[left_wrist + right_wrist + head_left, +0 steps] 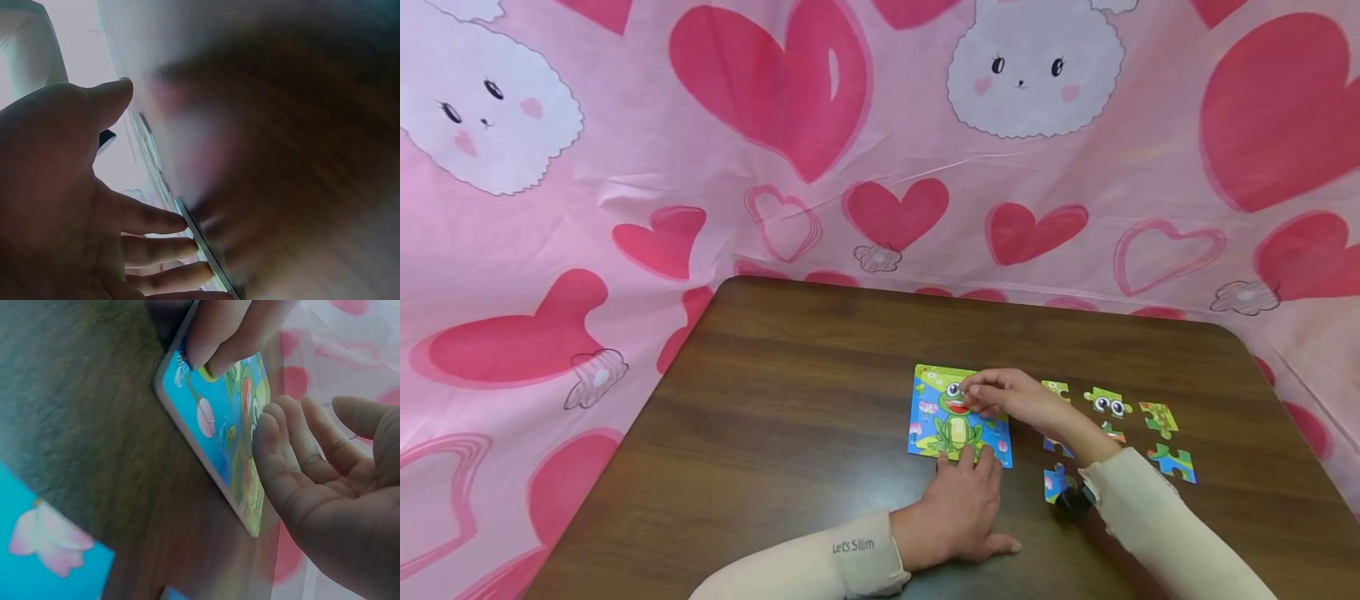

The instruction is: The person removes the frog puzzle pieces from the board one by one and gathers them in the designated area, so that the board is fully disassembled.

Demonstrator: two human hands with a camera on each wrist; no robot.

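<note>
A frog puzzle board [958, 427] lies on the brown table, its frog picture facing up. My left hand [955, 510] reaches flat towards it, and the fingertips rest on the board's near edge with the thumb spread out to the right. Over the board's upper right part is my right hand [1018, 398], its fingers loosely bent. In the right wrist view those fingers [290, 434] overlap the frog's face, palm bare and nothing held. A blue puzzle piece [50, 544] with a pink flower shows in that view's lower left corner.
Right of the board lie several loose puzzle pieces, among them one with two eyes [1108, 404], a green corner piece [1160, 419] and a blue-edged piece [1174, 463]. My right forearm partly covers others. A pink heart-patterned cloth [910, 158] hangs behind the table [760, 392].
</note>
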